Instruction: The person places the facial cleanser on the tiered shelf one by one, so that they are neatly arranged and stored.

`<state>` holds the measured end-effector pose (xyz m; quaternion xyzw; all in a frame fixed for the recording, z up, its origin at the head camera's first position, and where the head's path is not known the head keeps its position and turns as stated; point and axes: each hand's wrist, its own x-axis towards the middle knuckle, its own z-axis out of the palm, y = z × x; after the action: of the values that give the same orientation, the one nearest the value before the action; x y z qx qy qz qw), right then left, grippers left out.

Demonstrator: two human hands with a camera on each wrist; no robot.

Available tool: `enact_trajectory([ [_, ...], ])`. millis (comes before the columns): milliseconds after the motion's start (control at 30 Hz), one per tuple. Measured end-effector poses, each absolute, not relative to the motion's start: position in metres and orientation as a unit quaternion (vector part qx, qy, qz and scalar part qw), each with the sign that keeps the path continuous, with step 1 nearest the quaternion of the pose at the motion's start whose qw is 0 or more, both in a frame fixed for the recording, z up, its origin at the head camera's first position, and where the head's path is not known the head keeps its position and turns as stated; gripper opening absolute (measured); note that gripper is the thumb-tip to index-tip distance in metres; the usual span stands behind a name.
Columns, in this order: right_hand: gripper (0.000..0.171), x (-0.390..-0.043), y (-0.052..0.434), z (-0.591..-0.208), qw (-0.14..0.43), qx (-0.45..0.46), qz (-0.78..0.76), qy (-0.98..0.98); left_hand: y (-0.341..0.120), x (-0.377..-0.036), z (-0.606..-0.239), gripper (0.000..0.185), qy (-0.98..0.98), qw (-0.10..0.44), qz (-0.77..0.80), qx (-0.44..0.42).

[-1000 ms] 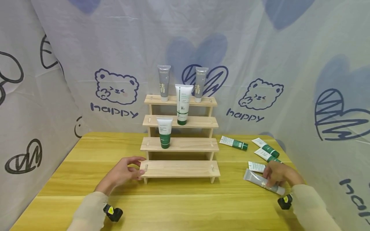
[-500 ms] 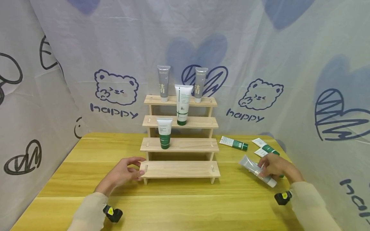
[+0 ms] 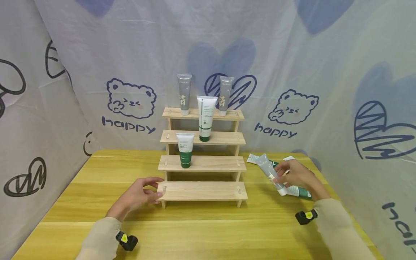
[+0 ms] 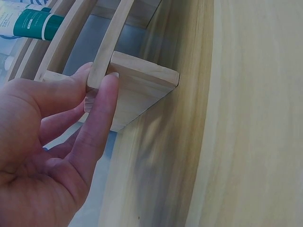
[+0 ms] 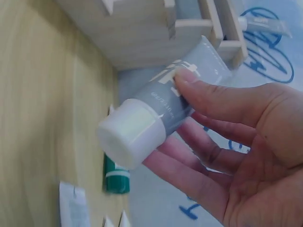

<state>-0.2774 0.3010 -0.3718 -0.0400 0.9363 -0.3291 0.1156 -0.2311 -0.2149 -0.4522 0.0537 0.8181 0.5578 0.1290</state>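
Observation:
My right hand (image 3: 295,176) pinches a grey squeeze tube (image 3: 270,173) with a white cap, tilted over the right of the table; in the right wrist view the thumb lies across the tube (image 5: 165,90). My left hand (image 3: 138,195) grips the left end of the lowest step of a wooden tiered rack (image 3: 201,190), thumb and a finger pinching the board edge (image 4: 105,61) in the left wrist view. Two grey tubes (image 3: 184,94) stand on the top tier. A white tube with a green cap (image 3: 205,119) stands on the tier below, and a shorter white-and-green tube (image 3: 185,150) below that.
Several white-and-green tubes lie on the table right of the rack, one (image 3: 253,159) at the back and another (image 3: 299,192) under my right hand. A printed curtain (image 3: 130,54) hangs behind the wooden table (image 3: 195,234) and at both sides.
My right hand has lifted the grey tube off the table and carried it left toward the rack, tilting it more upright. The left hand stays at the rack.

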Motion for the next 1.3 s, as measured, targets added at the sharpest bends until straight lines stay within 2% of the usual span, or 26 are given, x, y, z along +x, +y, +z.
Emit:
enact_trajectory([
  [333, 0.046, -0.282, 0.26, -0.359, 0.076, -0.061, -0.407, 0.908, -0.215, -0.231, -0.453, 0.056, 0.822, 0.126, 0.554, 0.044],
  [933, 0.04, -0.293, 0.179, -0.35, -0.004, -0.118, -0.482, 0.868, -0.214, -0.231, -0.451, 0.056, 0.823, 0.128, 0.552, 0.042],
  [1300, 0.036, -0.297, 0.141, -0.351, -0.042, -0.091, -0.472, 0.876, -0.214, -0.231, -0.452, 0.056, 0.822, 0.129, 0.553, 0.047],
])
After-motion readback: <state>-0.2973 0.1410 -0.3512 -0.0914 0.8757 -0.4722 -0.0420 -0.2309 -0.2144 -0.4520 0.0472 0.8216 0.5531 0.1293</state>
